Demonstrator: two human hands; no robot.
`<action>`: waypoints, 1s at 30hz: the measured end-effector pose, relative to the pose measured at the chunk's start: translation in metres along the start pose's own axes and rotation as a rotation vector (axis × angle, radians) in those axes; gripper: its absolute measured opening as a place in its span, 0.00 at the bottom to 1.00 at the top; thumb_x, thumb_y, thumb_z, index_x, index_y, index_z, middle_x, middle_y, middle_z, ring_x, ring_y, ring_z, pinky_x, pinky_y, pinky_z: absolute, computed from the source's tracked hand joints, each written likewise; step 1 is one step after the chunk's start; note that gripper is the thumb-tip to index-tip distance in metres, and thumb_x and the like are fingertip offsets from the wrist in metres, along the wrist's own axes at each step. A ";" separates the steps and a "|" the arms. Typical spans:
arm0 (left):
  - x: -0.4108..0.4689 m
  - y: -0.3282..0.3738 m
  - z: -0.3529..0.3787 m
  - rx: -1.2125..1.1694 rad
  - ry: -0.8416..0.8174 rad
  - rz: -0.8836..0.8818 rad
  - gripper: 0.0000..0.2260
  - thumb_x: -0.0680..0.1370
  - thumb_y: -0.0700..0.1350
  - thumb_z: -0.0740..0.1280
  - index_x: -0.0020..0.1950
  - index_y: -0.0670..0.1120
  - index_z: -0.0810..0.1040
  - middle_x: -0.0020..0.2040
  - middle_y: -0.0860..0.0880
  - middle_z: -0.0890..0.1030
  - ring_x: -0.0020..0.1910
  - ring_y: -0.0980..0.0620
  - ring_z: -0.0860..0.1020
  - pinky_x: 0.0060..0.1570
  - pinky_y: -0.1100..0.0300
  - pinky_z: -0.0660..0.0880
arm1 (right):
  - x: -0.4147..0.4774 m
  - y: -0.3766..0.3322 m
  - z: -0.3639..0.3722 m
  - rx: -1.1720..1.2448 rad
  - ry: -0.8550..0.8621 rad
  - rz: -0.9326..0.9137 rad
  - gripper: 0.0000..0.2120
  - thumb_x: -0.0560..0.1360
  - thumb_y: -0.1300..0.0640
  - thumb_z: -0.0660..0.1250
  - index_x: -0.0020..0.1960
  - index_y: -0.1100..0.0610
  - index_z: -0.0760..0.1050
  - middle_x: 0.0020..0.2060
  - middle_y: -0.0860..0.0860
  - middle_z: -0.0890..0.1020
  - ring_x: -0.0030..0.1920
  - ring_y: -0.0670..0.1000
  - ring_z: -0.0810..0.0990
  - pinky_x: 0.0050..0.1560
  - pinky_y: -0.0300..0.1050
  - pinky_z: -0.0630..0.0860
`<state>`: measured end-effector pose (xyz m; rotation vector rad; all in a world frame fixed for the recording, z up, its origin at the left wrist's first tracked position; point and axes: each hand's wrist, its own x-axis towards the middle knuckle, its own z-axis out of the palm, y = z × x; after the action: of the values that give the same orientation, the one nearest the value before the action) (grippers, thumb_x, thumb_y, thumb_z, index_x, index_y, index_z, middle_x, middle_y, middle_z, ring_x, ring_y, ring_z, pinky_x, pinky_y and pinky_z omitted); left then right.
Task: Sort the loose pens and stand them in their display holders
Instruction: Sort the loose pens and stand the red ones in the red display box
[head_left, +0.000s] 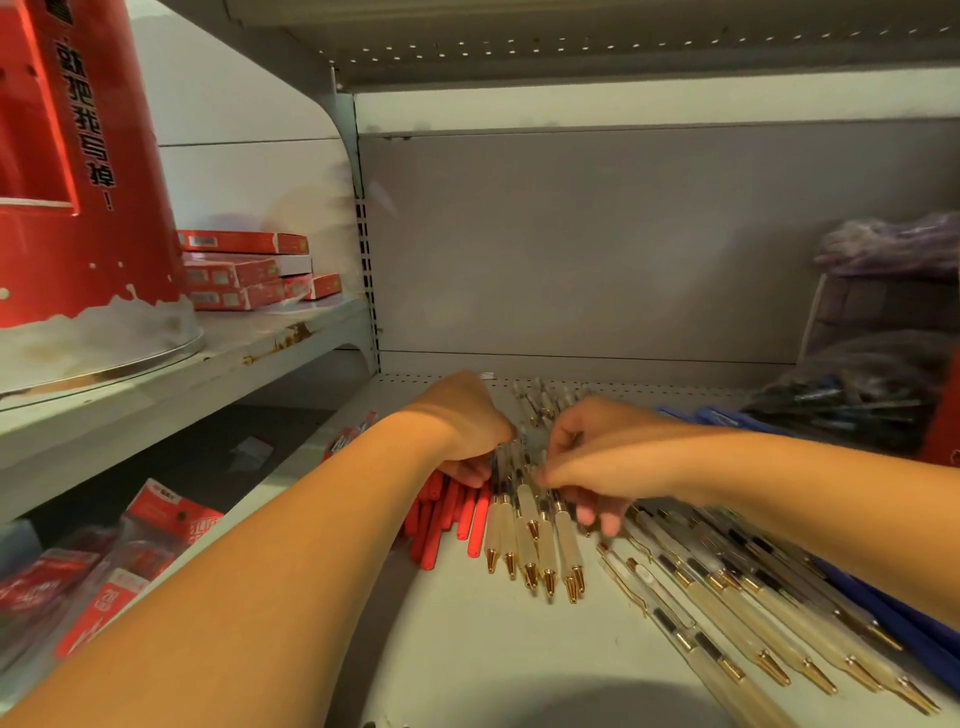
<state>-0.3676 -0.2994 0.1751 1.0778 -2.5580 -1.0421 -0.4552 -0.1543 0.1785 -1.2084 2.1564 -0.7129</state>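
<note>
Left hand (462, 431) and right hand (597, 457) have fingers curled round the clear pens (524, 519) bunched mid-shelf (467, 649), red pens (447, 519) touching on the left: square up gold tips, squeeze evenly, keep reds out before lifting.

Shelf (467, 649): grey metal.
Left: red pens (441, 519).
Centre to right: clear pens (530, 540), gold-tipped.
Right edge: blue pens (883, 608).
</note>
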 end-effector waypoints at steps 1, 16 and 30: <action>0.000 0.000 -0.001 0.000 -0.002 0.015 0.09 0.79 0.44 0.68 0.50 0.37 0.78 0.38 0.40 0.83 0.24 0.51 0.81 0.30 0.57 0.82 | 0.008 0.000 -0.006 -0.012 0.065 -0.028 0.05 0.76 0.60 0.69 0.49 0.62 0.77 0.32 0.56 0.83 0.25 0.48 0.78 0.22 0.37 0.73; -0.010 0.000 -0.007 0.447 -0.101 0.219 0.24 0.72 0.65 0.70 0.59 0.49 0.80 0.51 0.49 0.81 0.49 0.51 0.79 0.53 0.55 0.77 | 0.140 -0.021 -0.006 -0.604 0.188 0.001 0.12 0.74 0.55 0.71 0.38 0.56 0.69 0.36 0.52 0.75 0.35 0.48 0.74 0.34 0.40 0.70; -0.012 0.003 -0.007 0.425 -0.128 0.241 0.22 0.77 0.61 0.67 0.63 0.47 0.78 0.58 0.50 0.78 0.53 0.51 0.75 0.46 0.62 0.69 | 0.123 -0.024 -0.065 0.245 0.641 -0.238 0.17 0.76 0.63 0.69 0.61 0.57 0.66 0.50 0.61 0.79 0.37 0.55 0.83 0.28 0.39 0.80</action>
<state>-0.3576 -0.2934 0.1840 0.7694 -3.0054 -0.5370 -0.5402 -0.2609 0.2146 -1.2253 2.3254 -1.5964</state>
